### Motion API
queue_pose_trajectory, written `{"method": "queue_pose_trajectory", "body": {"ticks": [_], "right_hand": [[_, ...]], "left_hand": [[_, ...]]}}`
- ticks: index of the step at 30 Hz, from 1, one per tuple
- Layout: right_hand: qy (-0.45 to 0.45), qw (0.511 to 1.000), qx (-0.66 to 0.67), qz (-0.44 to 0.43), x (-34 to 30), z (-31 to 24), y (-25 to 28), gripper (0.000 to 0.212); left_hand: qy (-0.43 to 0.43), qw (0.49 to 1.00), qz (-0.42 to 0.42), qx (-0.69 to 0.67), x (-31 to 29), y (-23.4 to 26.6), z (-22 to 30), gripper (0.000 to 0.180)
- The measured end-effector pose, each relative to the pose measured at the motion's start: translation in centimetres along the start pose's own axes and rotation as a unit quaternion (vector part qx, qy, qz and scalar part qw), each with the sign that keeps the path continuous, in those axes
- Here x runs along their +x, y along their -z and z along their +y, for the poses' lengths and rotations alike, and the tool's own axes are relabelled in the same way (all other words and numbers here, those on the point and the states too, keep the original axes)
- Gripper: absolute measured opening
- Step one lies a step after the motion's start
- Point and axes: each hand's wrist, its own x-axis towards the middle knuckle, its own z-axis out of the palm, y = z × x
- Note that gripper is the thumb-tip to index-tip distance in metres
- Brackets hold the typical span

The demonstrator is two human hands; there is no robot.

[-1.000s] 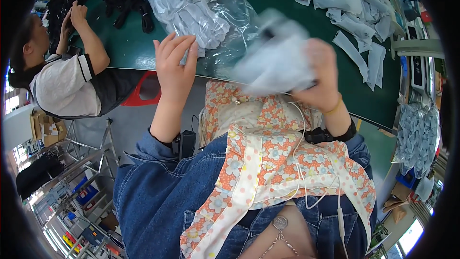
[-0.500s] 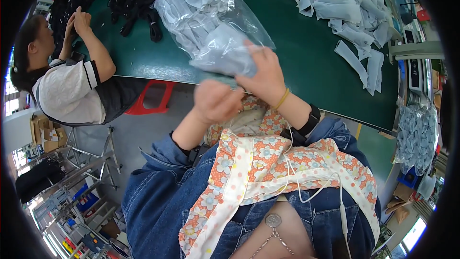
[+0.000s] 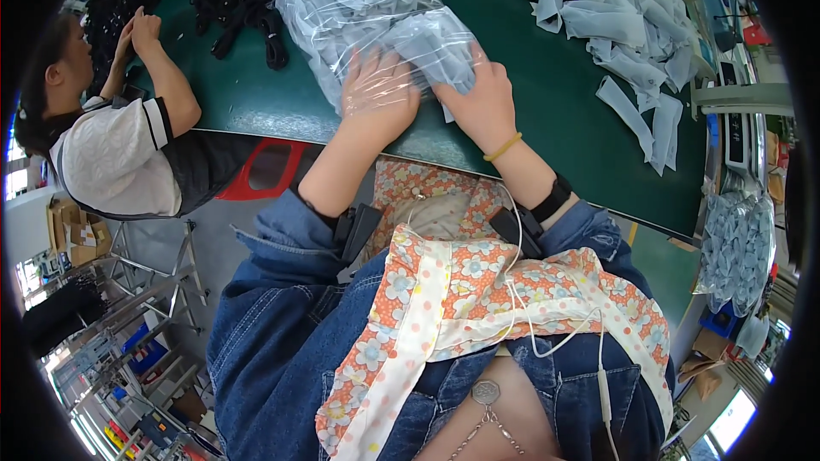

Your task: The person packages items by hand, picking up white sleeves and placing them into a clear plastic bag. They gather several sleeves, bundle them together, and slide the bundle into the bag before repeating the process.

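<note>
Clear plastic bag [image 3: 312, 26], filled with pale translucent pouches [image 3: 431, 38], is laid on the green table [image 3: 547, 119], straight ahead of the fingers and close to the table's near edge. Its long axis is directed away from the body and slanted, with the far end set to the left and the near end to the right. The 2 hands are placed at that near end, so most of the bag is left beyond the fingertips. The left hand [image 3: 380, 94] is set beneath the streaked, shiny film, its fingers [image 3: 367, 72] laid flat, slightly spread and pointed away from the body. Whether the bag's mouth is entered or only loose film is passed under cannot be told. The right hand [image 3: 478, 102] is held at the near right corner, beside the nearest pouch, with its fingers bent toward it; whether film or pouch is pinched there cannot be told. The bag's middle is more nearly reached by the left hand, while its right side is bordered by the right. Farther right, well apart from the bag, a loose heap of pale pouches [image 3: 606, 21] is spread.
</note>
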Motion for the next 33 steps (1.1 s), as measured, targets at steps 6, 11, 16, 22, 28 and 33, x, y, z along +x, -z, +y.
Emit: {"method": "queue_pose_trajectory", "body": {"ticks": [6, 11, 16, 22, 28, 33], "right_hand": [[0.088, 0.985, -0.139, 0.056, 0.5, 1.8, -1.0, 0.059], [-0.082, 0.979, 0.186, 0.016, 2.8, 5.5, 1.2, 0.037], [-0.027, 0.984, 0.131, -0.114, 6.4, 7.8, 1.9, 0.019], [0.118, 0.993, 0.024, 0.002, 3.5, 8.2, 4.2, 0.011], [0.153, 0.988, 0.031, 0.009, 3.2, 7.0, 5.1, 0.011], [0.189, 0.967, 0.077, -0.15, 4.2, 7.8, 7.1, 0.012]], "left_hand": [[0.061, 0.998, 0.014, 0.033, -0.5, -0.9, 1.4, 0.054], [0.085, 0.996, 0.035, 0.011, -0.5, 0.1, 3.2, 0.058], [-0.003, 0.997, -0.003, -0.073, 2.4, -1.0, 8.1, 0.062], [-0.03, 0.999, -0.027, -0.018, 6.6, -3.3, 6.4, 0.06], [-0.031, 0.998, -0.04, 0.033, 9.2, -2.6, 4.5, 0.057], [-0.055, 0.998, -0.041, 0.014, 8.1, -1.2, 4.7, 0.049]]}}
